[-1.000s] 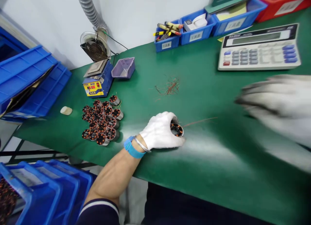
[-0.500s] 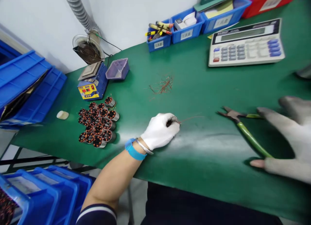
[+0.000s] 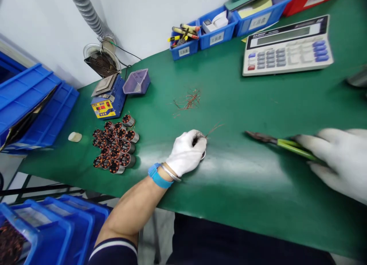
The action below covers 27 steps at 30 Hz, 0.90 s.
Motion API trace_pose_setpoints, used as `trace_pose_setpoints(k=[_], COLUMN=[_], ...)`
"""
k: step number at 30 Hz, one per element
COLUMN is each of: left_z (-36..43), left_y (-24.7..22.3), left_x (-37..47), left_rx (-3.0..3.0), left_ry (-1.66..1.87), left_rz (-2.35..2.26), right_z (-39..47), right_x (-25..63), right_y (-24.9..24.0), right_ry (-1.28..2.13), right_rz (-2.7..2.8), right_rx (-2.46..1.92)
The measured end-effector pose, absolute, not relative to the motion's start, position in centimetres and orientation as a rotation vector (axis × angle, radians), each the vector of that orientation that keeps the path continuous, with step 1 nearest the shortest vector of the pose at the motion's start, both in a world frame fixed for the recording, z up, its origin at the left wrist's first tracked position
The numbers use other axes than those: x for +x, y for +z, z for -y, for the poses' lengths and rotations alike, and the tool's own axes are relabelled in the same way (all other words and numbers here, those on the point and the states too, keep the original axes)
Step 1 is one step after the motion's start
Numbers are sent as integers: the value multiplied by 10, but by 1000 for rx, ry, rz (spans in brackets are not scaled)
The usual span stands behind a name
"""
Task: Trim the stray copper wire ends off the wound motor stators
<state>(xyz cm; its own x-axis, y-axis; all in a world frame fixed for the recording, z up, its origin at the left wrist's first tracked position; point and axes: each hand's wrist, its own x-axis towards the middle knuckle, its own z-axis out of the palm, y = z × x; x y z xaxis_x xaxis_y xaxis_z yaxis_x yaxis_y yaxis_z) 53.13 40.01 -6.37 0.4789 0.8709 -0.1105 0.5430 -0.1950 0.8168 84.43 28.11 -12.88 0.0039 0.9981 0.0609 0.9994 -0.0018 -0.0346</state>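
Note:
My left hand [image 3: 185, 154], in a white glove, is closed around a small motor stator, mostly hidden; a bit of its metal rim [image 3: 203, 155] shows under the fingers. Thin copper wires [image 3: 213, 130] stick out past the fingertips to the right. My right hand [image 3: 338, 156], also gloved, is wrapped around the green handles of wire cutters [image 3: 282, 143]. Their jaws look closed and point left towards the stator, a gap apart from it. Beyond my left hand lies a small heap of copper wire clippings [image 3: 190, 100].
Several wound stators [image 3: 114, 144] stand grouped at left, near a blue-and-yellow solder pot [image 3: 104, 104] and a purple tray [image 3: 137, 82]. A calculator [image 3: 288, 47] lies at back right, before blue bins [image 3: 216, 37]. Stacked blue crates [image 3: 57, 223] sit below the table's left edge.
My right hand has closed on the cutters, which were spread open on the table, and their handles came together. My left hand has turned slightly, tilting the wires upward.

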Motion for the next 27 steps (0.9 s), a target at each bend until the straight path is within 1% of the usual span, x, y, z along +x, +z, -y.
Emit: trace_pose_setpoints(k=[2, 5, 8, 11, 14, 19, 27], left_z=[-401, -401, -401, -401, -401, -403, -402], left_y=[-65, -65, -63, -61, -61, -63, -63], left_x=[532, 532, 531, 531, 531, 530, 529], left_rx=[1877, 1893, 1909, 1906, 1906, 1899, 1886], left_ry=[498, 486, 476, 483, 482, 482, 495], left_rz=[-1196, -1188, -1184, -1184, -1170, -1143, -1124], right_z=[-292, -307, -317, -318, -317, -318, -317], right_x=[831, 809, 786, 770, 766, 767, 767], right_y=[-115, -99, -86, -77, -75, -77, -80], right_ry=[-96, 1, 137, 195, 155, -51, 90], right_rz=[2239, 2233, 2255, 2297, 2271, 2317, 2290], right_rx=[-2051, -1890, -1922, -1913, -1878, -1740, -1793])
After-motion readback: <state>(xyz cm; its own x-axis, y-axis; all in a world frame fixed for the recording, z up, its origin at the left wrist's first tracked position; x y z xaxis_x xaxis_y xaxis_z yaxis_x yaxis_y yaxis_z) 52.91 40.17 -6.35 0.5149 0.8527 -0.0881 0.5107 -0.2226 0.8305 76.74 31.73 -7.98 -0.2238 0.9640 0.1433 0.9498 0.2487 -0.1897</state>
